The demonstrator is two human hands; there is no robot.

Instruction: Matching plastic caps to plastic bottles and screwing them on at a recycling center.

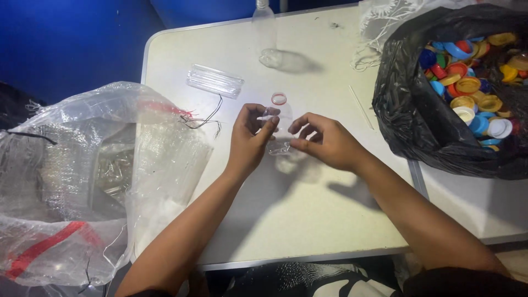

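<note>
Clear plastic, a small bottle (280, 124) with a red ring at its neck stands between my two hands over the middle of the white table (308, 220). Its long axis runs away from me, neck to the far side, base near. My left hand (250, 137) pinches its left wall with thumb and fingers; my right hand (324, 140) closes fingertips on the lower right part. Both sit equally close. A black bag of coloured caps (467, 82) lies far right, well apart.
</note>
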